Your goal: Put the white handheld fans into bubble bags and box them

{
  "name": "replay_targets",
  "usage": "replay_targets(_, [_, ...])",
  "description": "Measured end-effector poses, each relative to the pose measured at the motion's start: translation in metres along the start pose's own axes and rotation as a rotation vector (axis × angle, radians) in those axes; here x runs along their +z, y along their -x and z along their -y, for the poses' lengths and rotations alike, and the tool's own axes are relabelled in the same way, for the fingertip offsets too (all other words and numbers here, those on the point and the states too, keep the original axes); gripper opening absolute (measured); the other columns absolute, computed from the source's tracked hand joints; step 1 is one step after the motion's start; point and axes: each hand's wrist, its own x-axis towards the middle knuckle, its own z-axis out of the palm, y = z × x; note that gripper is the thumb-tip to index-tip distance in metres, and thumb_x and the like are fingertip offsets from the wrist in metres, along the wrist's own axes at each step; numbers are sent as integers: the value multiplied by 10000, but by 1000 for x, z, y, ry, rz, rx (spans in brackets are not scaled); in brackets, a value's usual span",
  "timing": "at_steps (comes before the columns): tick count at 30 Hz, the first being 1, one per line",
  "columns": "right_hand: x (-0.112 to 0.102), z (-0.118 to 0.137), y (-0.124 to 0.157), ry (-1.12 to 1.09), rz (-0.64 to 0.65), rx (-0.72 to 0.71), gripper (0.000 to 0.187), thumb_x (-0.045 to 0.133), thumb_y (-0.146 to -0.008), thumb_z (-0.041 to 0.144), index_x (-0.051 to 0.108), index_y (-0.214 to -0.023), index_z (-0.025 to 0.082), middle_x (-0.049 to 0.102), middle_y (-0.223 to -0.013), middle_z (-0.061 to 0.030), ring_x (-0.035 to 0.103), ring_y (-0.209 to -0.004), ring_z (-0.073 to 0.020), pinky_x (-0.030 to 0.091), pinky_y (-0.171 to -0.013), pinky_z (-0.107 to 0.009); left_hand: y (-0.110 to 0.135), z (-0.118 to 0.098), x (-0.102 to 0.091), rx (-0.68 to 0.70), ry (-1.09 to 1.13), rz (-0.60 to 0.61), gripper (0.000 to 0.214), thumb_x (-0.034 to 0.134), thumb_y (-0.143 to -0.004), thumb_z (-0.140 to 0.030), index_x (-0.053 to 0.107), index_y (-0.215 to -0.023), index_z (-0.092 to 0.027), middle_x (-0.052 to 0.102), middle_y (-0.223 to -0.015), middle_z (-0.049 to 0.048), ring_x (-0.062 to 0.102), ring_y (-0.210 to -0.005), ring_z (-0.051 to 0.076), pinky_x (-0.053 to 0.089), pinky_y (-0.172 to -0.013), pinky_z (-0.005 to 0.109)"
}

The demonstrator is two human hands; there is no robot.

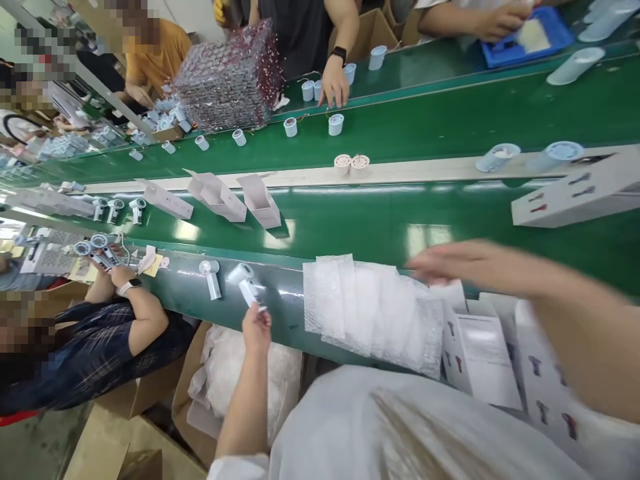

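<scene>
My left hand (pixel 256 327) is closed round the handle of a small white hand-held fan (pixel 245 281), whose head lies on the near ledge of the green conveyor (pixel 380 220). My right hand (pixel 450 263) reaches out over a stack of bubble-wrap bags (pixel 370 310); it is smeared by motion, and its fingers look stretched out with nothing plainly in them. A second white fan (pixel 211 277) lies just left of the held one. Flat white cartons (pixel 480 353) printed with fan pictures sit under my right forearm.
Open white boxes (pixel 235 199) and a closed carton (pixel 575 193) ride the belt. Light-blue fan parts (pixel 336 124) lie on the far belt by another worker's hand (pixel 334 83). A person in a dark plaid sleeve (pixel 125 320) works at my left. A cardboard box of bags (pixel 235 380) stands below.
</scene>
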Motion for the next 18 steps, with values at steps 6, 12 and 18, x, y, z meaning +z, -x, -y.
replay_targets(6, [181,24,-30,-925,181,63,388,711,-771,425,603,-1048,175,675,-960,-93,657,-855,-195,564,-779,-353,98,41,59,118,-7,798,387,582,-819,-527,558,-954,-165,593,-728,9,554,-618,113,453,-577,237])
replay_targets(12, [150,-33,-3,-966,66,187,240,739,-760,318,608,-912,187,636,-816,-28,624,-718,-136,582,-692,-283,26,72,42,889,-1027,704,250,595,-838,-202,587,-1084,-162,575,-1179,144,520,-1106,259,435,-970,449])
replay_targets(18, [146,-65,48,-1001,401,192,459,831,-630,299,572,-987,175,639,-871,-46,653,-790,-189,581,-629,-298,-4,83,37,978,-1165,805,198,614,-837,-259,628,-1015,-173,618,-1101,111,549,-1051,247,443,-966,412])
